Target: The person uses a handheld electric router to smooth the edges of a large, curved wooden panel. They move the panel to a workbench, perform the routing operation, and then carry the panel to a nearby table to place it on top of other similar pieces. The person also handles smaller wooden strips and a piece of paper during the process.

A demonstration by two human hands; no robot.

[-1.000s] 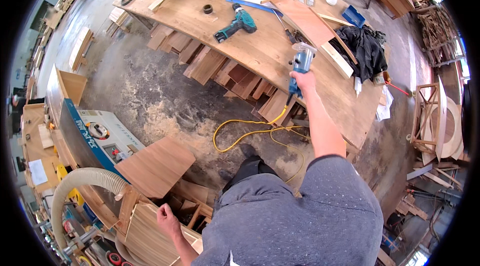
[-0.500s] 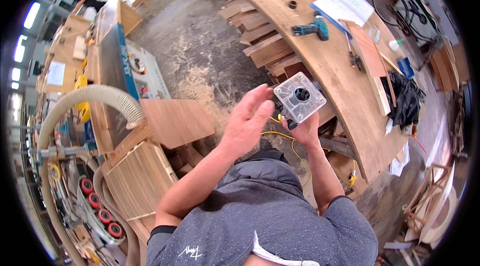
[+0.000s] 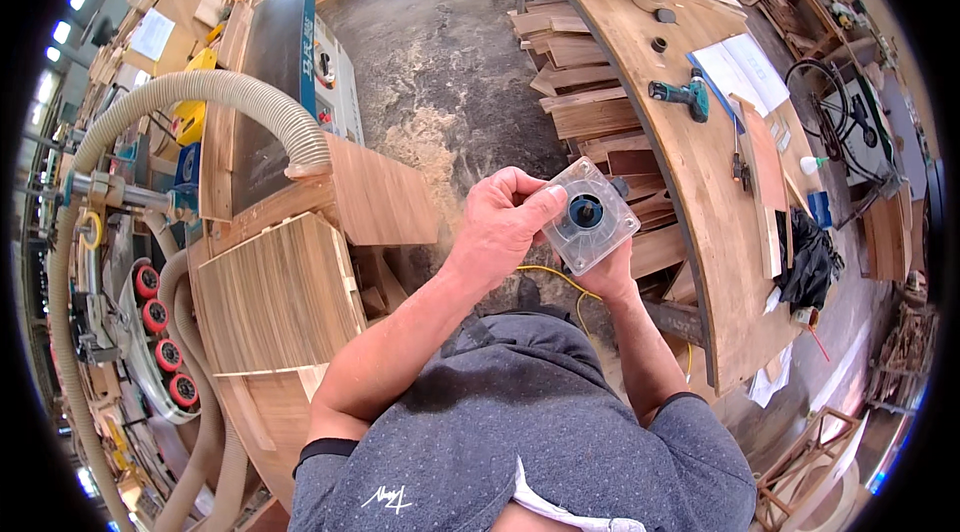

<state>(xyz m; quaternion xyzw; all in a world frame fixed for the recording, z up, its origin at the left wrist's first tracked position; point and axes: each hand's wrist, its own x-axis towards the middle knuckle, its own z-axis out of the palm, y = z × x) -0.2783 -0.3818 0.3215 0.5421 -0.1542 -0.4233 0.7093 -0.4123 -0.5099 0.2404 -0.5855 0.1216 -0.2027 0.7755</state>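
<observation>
A trim router point(image 3: 607, 238) is held up in front of my chest, its clear square base facing up with a dark round opening in the middle. My left hand point(image 3: 500, 224) is closed on the left edge of that base, thumb on the upper face. My right hand point(image 3: 612, 278) grips the router from below; its fingers and most of the router's body are hidden behind the base. A yellow cord point(image 3: 556, 273) runs below the hands.
On the right, a long wooden bench point(image 3: 690, 222) carries a teal cordless drill point(image 3: 684, 94), an open notebook point(image 3: 740, 74) and a black bag point(image 3: 808, 262). Boards point(image 3: 590, 112) are stacked beneath it. At left stand a machine with a ribbed hose point(image 3: 200, 84) and wooden panels point(image 3: 280, 297).
My left hand has come from open beside the router to closed on its base edge. The router has moved slightly left and lower and has tilted. The view has shifted.
</observation>
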